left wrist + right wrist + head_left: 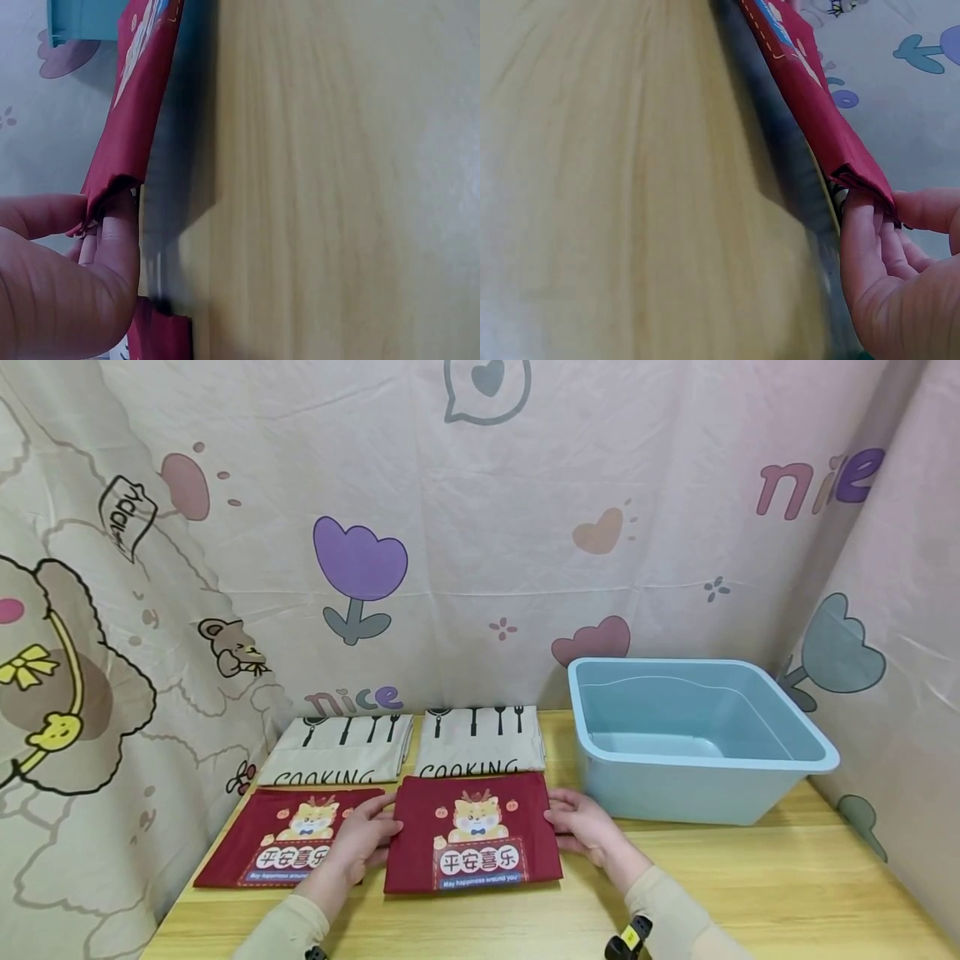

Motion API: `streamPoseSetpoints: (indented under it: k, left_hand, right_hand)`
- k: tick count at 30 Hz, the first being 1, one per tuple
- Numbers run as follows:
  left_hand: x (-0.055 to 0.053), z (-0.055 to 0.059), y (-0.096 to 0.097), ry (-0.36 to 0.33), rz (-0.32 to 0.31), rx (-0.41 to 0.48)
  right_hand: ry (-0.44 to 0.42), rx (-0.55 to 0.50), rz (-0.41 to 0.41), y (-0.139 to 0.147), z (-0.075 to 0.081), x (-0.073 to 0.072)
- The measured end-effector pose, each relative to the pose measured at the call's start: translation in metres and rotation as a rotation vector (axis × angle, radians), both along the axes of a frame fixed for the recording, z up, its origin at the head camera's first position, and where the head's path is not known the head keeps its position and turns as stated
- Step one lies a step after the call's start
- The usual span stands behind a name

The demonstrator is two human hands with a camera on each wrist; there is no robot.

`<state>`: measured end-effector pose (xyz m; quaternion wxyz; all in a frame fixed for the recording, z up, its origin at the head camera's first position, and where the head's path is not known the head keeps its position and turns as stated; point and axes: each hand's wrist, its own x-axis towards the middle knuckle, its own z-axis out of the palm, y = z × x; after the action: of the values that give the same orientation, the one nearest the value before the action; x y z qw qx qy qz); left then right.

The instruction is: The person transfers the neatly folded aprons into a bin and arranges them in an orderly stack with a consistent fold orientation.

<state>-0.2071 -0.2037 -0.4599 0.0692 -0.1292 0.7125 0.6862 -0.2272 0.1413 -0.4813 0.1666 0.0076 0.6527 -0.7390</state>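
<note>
A folded dark red cloth (480,814) with a cartoon animal print and white lettering is held between both hands, raised over the table with its shadow below. My left hand (366,839) pinches its left edge, thumb on top and fingers underneath, as the left wrist view shows with the cloth's layered end (120,161). On the opposite edge my right hand (585,827) grips in the same way; its thumb (930,210) presses the upper face in the right wrist view. A second matching red cloth (232,852) lies folded on the left, partly hidden by my left hand.
Behind the red cloths lie two folded white cloths, a left one (337,752) and a right one (480,743), printed with utensils and "COOKING". A light blue plastic tub (675,793) stands at the back right of the wooden table (750,885). A printed curtain (480,568) hangs behind.
</note>
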Motion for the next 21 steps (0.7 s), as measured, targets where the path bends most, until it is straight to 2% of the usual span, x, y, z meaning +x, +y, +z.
streamPoseSetpoints:
  k: [7, 21]
  left_hand:
    - [0.001, 0.008, -0.007, 0.026, -0.003, 0.041]
    - [0.002, 0.03, -0.019, 0.07, -0.055, 0.133]
  right_hand:
    - [0.037, -0.009, 0.007, -0.001, 0.011, 0.001]
    - [0.075, -0.065, -0.014, -0.006, 0.039, 0.004]
